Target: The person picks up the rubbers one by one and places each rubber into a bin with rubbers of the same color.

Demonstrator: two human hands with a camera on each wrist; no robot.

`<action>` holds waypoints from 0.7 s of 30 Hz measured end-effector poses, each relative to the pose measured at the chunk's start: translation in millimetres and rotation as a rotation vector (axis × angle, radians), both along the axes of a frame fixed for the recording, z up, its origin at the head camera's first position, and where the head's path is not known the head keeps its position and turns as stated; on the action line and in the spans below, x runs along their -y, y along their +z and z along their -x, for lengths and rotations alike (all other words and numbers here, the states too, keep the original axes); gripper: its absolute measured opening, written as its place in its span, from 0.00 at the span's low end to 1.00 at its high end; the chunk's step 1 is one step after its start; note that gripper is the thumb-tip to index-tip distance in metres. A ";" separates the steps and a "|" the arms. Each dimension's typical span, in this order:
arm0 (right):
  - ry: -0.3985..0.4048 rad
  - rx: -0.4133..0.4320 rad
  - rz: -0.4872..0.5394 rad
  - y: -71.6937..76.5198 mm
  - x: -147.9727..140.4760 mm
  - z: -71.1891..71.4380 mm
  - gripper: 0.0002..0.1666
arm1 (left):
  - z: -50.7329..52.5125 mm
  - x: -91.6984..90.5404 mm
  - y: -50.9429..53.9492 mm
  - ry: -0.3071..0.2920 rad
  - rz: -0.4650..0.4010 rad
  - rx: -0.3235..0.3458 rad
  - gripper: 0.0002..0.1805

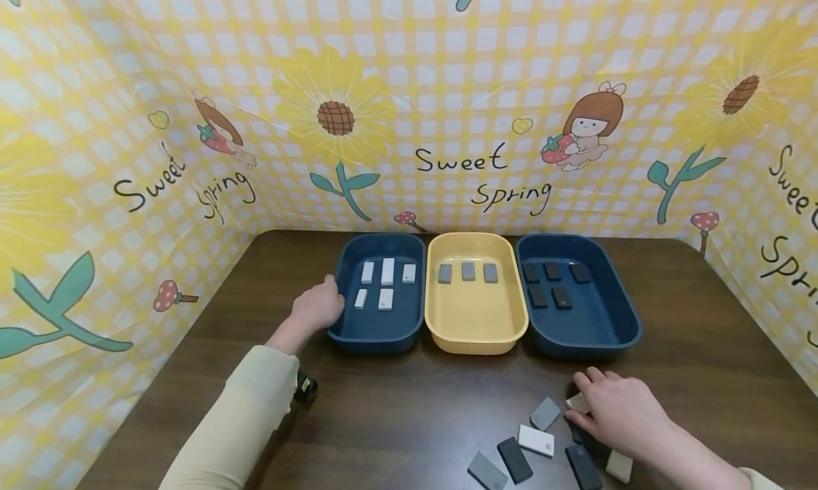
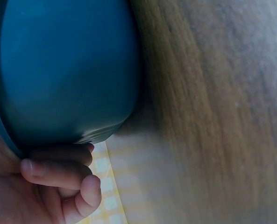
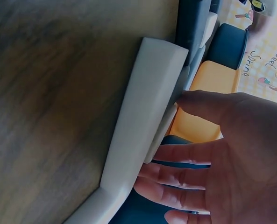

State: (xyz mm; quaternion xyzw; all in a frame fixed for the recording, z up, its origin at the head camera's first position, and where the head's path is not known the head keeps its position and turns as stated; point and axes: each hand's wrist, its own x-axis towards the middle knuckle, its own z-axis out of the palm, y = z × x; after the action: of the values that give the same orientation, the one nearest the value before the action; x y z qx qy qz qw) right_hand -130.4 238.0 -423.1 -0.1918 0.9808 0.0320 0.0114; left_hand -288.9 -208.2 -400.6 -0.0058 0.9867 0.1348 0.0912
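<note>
At the left side of the left blue tray (image 1: 377,342), my left hand (image 1: 317,305) holds the rim. Its fingers (image 2: 59,172) curl against the tray's outer wall in the left wrist view. My right hand (image 1: 623,408) is low over loose rectangular blocks on the table. Its thumb and fingertips pinch a small beige block (image 1: 578,403) at its ends. Under that hand a black block is partly hidden, and another beige block (image 1: 619,466) lies by the wrist. A pale block (image 3: 145,102) fills the foreground of the right wrist view.
White blocks (image 1: 387,271) lie in the left tray. Grey blocks (image 1: 469,271) lie in the yellow tray (image 1: 476,344), black ones (image 1: 562,297) in the right blue tray (image 1: 613,319). Loose white (image 1: 535,441), grey (image 1: 545,413) and black blocks (image 1: 514,459) lie left of my right hand.
</note>
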 end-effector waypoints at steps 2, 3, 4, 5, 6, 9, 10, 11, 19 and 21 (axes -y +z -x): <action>-0.001 0.001 0.004 -0.3 0.8 0.9 0.23 | -0.2 0.2 0.4 -0.002 -0.001 0.003 0.31; -0.003 0.003 0.004 -0.3 1.2 1.2 0.22 | -0.4 0.1 0.6 -0.002 -0.002 0.004 0.31; -0.005 0.006 0.004 -0.2 1.5 1.4 0.22 | -0.6 0.2 0.8 -0.002 -0.003 0.006 0.31; -0.008 0.009 0.003 0.0 1.9 1.5 0.21 | -0.8 0.2 1.0 -0.001 -0.003 0.007 0.31; -0.011 0.014 0.002 0.4 2.3 1.8 0.21 | -1.0 0.1 1.3 0.000 -0.003 0.007 0.31; -0.021 0.023 0.000 0.3 3.0 2.6 0.21 | -1.0 0.0 1.3 0.000 -0.002 0.003 0.31; -0.022 0.025 -0.001 0.3 3.2 2.8 0.21 | -1.2 -0.1 1.2 0.000 -0.001 0.001 0.31; -0.022 0.026 -0.001 0.3 3.3 3.1 0.21 | -1.4 -0.2 1.1 0.000 0.001 -0.002 0.31; -0.023 0.013 0.000 1.8 3.6 2.3 0.21 | -1.8 -1.0 0.5 0.000 -0.004 -0.006 0.31; -0.011 -0.007 0.006 3.8 4.1 1.5 0.20 | -1.1 -0.7 0.1 -0.001 -0.005 -0.009 0.31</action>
State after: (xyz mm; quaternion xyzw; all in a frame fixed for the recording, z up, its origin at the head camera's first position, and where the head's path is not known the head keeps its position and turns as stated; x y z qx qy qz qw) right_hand -131.9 233.9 -419.3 -0.1865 0.9820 0.0296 0.0074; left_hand -287.8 -207.5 -400.5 -0.0045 0.9867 0.1372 0.0868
